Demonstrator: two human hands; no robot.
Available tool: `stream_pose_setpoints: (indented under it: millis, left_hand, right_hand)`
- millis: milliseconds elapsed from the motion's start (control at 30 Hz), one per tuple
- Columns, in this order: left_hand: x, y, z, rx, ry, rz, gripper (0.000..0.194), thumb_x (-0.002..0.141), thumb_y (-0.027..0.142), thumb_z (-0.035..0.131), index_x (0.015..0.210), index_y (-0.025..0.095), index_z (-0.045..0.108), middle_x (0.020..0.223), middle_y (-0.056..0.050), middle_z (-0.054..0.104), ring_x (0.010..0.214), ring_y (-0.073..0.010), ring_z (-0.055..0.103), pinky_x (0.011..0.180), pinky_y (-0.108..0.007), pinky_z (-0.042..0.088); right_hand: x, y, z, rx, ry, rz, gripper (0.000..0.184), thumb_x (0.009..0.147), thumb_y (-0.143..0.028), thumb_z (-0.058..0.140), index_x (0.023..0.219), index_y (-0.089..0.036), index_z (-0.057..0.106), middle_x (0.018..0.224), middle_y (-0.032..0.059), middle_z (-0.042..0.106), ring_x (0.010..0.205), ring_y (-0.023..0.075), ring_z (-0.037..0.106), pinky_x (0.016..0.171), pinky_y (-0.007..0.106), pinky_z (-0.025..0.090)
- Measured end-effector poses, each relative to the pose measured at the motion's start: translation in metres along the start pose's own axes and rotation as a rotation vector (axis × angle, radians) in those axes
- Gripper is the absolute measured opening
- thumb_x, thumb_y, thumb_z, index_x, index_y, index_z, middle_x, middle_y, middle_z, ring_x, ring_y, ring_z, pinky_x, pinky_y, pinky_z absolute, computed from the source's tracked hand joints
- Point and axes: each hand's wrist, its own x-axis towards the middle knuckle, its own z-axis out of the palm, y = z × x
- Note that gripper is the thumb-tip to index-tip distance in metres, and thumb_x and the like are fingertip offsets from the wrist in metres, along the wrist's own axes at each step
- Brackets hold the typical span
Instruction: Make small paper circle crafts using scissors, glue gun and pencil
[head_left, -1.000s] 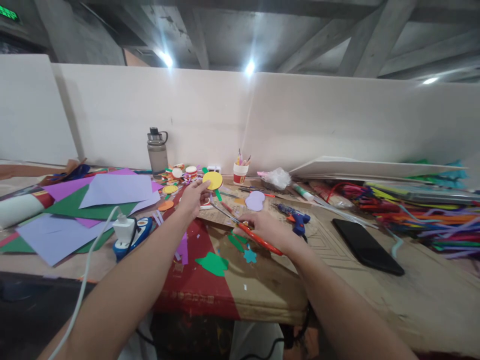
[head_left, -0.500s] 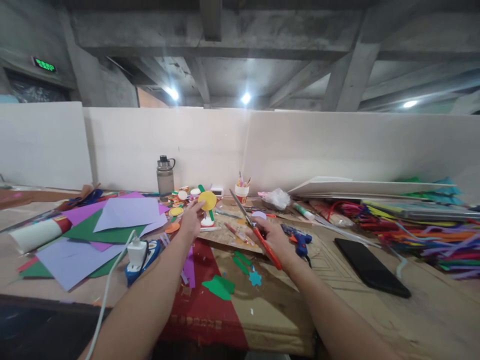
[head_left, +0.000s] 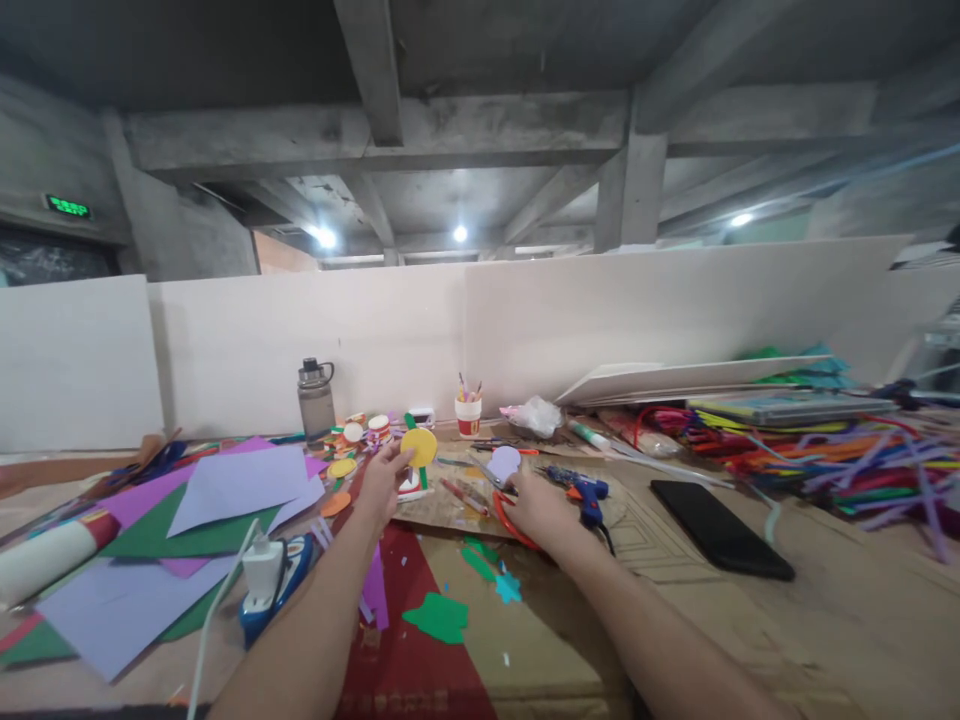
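My left hand point(head_left: 382, 485) pinches a yellow paper disc point(head_left: 419, 448) by its left edge. A green strip point(head_left: 423, 476) shows above and below that disc, beside a red-and-white cup partly hidden by my fingers. My right hand point(head_left: 534, 508) is closed, its fingertips at the lower edge of a lilac paper disc point(head_left: 504, 461) that faces me. Red-handled scissors point(head_left: 513, 522) lie under and against this hand; whether any finger remains in their loop is hidden. Below, on the cardboard, are green paper scraps point(head_left: 441, 617) and a blue paper star point(head_left: 508, 587).
Lilac paper sheets point(head_left: 236, 487), a power strip point(head_left: 279, 588) and a white cable are on the left. A water bottle point(head_left: 316, 402) and a pen cup point(head_left: 469, 418) stand behind. Rightward lie a glue gun point(head_left: 590, 492), a black phone point(head_left: 716, 527) and coloured pipe cleaners point(head_left: 832, 465).
The scissors have swung down from pointing up and away to lying low by my right hand. The lilac disc has tilted up to face me. My left hand keeps the yellow disc.
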Motion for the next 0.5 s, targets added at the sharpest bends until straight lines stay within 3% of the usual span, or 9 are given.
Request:
stream_pose_setpoints:
  millis: [267,500]
  left_hand:
    - [0.000,-0.008,0.001,0.044,-0.018,-0.028,0.028,0.050,0.021,0.085,0.069,0.015,0.065,0.063,0.000,0.064,0.045,-0.0062,0.047,0.040,-0.019,0.034]
    - [-0.004,-0.014,0.003,0.082,-0.004,-0.053,0.026,0.049,0.020,0.084,0.065,0.014,0.065,0.059,0.000,0.062,0.048,-0.0077,0.052,0.043,-0.017,0.038]
  right_hand:
    - [0.000,0.003,0.010,-0.048,-0.113,-0.049,0.029,0.083,-0.022,0.053,0.107,-0.013,0.066,0.104,0.0178,0.069,0.096,0.0253,0.066,0.072,0.028,0.043]
    - [-0.002,-0.001,0.005,-0.084,-0.128,-0.024,0.030,0.083,-0.017,0.053,0.108,-0.014,0.068,0.106,0.0167,0.068,0.099,0.0233,0.065,0.077,0.027,0.043]
